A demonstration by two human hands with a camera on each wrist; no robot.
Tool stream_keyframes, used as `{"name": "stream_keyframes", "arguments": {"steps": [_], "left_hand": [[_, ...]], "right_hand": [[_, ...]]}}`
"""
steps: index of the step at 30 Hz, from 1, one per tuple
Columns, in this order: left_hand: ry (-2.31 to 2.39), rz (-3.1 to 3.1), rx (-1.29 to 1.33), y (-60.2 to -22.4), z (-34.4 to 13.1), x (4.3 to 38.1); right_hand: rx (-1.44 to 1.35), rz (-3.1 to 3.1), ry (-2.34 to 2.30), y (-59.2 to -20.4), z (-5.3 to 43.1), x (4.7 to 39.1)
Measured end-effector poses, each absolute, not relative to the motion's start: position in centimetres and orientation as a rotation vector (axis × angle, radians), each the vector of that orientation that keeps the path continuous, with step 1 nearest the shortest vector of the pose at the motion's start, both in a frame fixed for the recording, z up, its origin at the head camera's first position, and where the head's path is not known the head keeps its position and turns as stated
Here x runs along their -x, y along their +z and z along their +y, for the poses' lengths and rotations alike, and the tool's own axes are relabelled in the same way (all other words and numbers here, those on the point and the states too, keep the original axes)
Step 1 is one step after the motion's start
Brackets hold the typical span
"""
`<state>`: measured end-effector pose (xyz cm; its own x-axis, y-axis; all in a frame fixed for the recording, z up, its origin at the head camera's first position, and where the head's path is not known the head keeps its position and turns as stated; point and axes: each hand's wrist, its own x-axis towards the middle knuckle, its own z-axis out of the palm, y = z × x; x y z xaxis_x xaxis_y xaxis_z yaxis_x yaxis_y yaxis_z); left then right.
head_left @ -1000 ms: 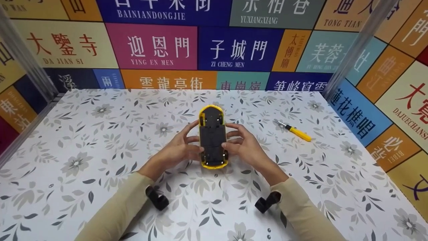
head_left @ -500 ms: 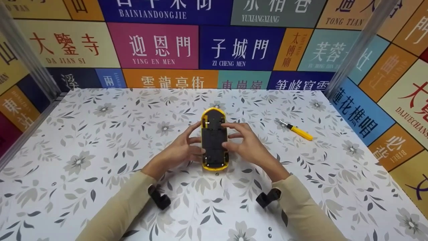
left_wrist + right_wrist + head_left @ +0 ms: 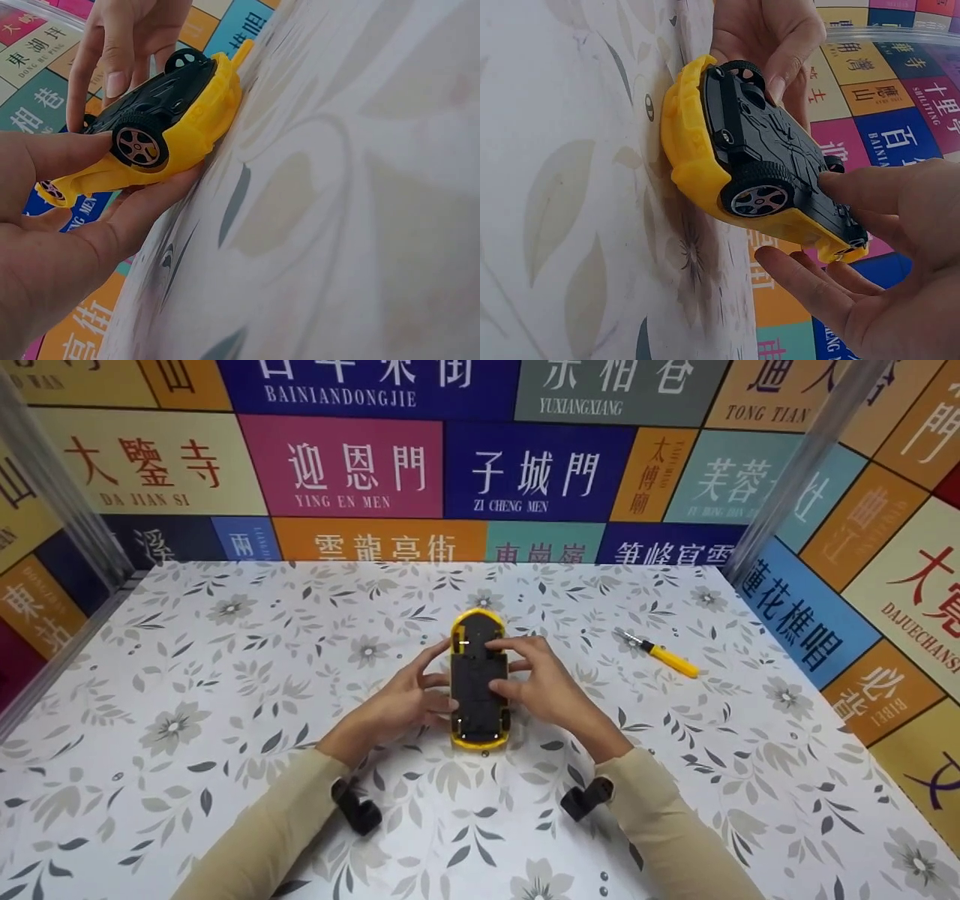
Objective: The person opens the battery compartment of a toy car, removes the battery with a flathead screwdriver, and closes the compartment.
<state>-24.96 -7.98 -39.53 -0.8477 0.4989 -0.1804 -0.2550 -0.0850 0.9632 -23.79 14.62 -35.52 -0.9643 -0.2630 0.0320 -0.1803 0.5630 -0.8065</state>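
A yellow toy car (image 3: 478,682) is held belly up over the table's middle, its black underside and wheels showing. My left hand (image 3: 401,705) grips it from the left; in the left wrist view the thumb (image 3: 82,150) lies against a wheel and the fingers support the yellow body from below. My right hand (image 3: 551,682) touches the black underside with thumb and index fingertip. Seen from the right wrist, that hand's lower fingers (image 3: 810,281) stand apart from the car's body (image 3: 780,142). The car's roof is hidden.
A slim yellow-handled tool (image 3: 670,659) with a metal shaft lies on the table to the right of my right hand. White cloth with a leaf pattern (image 3: 172,727) covers the table. Printed panels (image 3: 540,469) stand along its back and sides.
My right thumb and index finger have moved from the car's right edge inward onto its underside. The car has shifted slightly toward me. My left hand keeps its grip.
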Motion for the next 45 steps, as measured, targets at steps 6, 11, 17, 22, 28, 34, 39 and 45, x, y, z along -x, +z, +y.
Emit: {"name": "stream_keyframes", "arguments": {"steps": [6,11,17,22,28,34,39,45], "left_hand": [[1.98,1.704,-0.215,-39.7,-7.9,24.9],[1.985,1.686,-0.191,-39.8,-7.8,25.0],[2.001,1.663,-0.191,-39.9,-7.7,25.1],[1.976,1.694,-0.167,-39.8,-7.6,25.0],[1.972,1.698,-0.15,-39.7,-7.5,25.0],[1.985,1.686,-0.139,-39.6,-7.4,24.9],[1.981,1.69,-0.134,-39.5,-7.5,24.8],[1.988,1.668,-0.171,-39.5,-7.4,24.8]], "right_hand": [[0.393,2.726,-1.365,-35.9,14.4,24.0],[0.36,2.737,-1.324,-36.1,14.4,24.0],[0.346,2.729,-1.287,-36.0,14.4,24.0],[0.334,2.674,-1.344,-36.2,14.5,24.3],[0.307,2.651,-1.414,-36.4,14.6,24.4],[0.356,2.763,-1.379,-36.1,14.2,24.0],[0.412,2.868,-1.311,-35.6,14.1,23.6],[0.469,2.848,-1.392,-35.2,14.1,23.4]]}}
